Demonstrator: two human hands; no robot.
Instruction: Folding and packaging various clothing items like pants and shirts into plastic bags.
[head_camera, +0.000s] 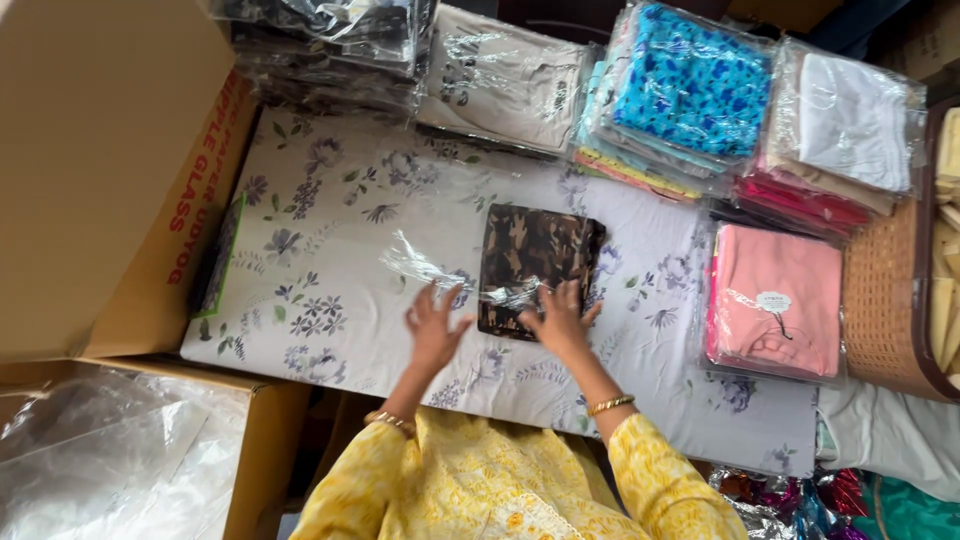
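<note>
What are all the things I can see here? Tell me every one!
folded camouflage cloth: one, brown and black, middle of the floral sheet
clear plastic bag: one, see-through, beside the cloth
pink bagged garment: one, right
blue flowered bagged stack: one, top
white bagged stack: one, top right
cardboard box: one, brown, left
woven basket: one, brown, far right
left hand: open, at the bag
right hand: flat on the cloth

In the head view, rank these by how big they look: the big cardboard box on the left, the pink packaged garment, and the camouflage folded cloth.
1. Cardboard box, though it is nearest the camera.
2. Pink packaged garment.
3. Camouflage folded cloth, only slightly smaller.
</note>
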